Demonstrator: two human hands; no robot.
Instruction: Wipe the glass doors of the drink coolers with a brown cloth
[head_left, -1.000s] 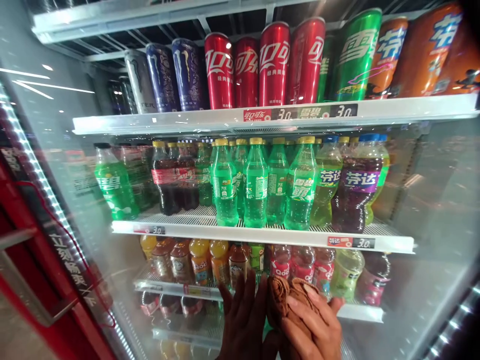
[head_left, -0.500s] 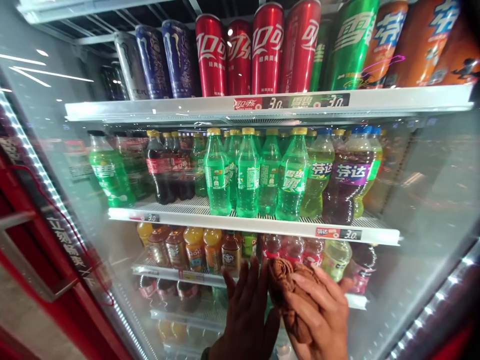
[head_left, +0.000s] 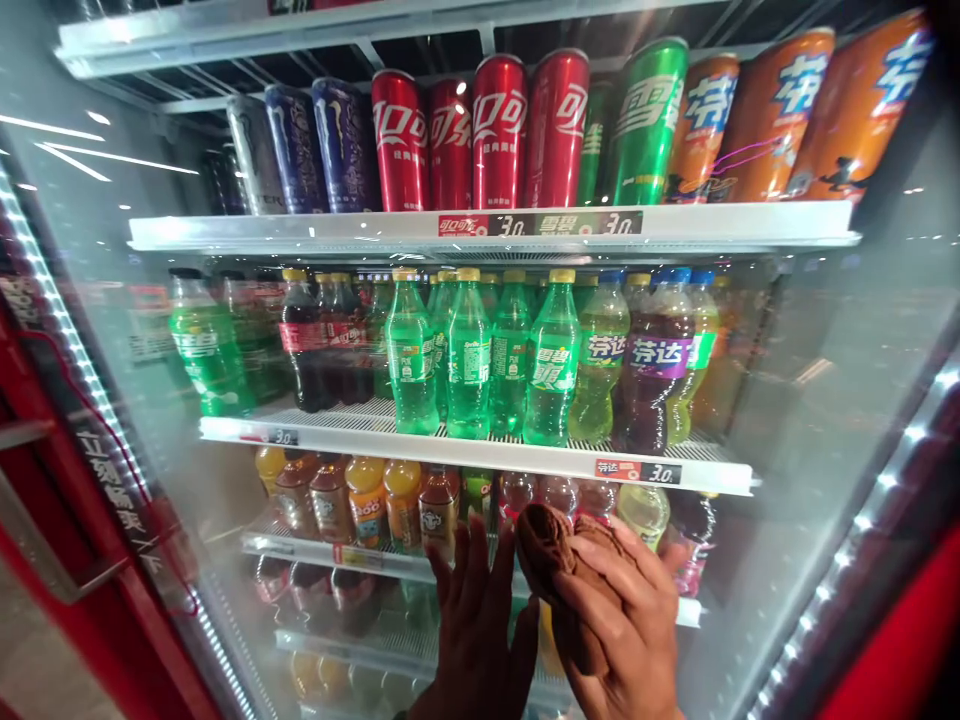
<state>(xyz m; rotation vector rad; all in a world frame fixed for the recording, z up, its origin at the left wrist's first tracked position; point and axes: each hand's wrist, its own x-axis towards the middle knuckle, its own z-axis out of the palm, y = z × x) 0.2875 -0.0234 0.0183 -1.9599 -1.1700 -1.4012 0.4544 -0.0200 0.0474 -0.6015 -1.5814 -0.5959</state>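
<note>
With the left hand (head_left: 476,620) spread flat low on the fridge's glass door (head_left: 825,420) and the right hand (head_left: 626,630) beside it clutching a bunched brown cloth (head_left: 551,545), the bare palm could smear the pane.

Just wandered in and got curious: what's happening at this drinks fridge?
A person stands at a drinks cooler with a glass door. Their right hand presses a bunched-up brown cloth against the lower part of the glass. The left hand lies flat and open on the glass beside it. Behind the door, cans line the top shelf and bottles fill the shelves below.
</note>
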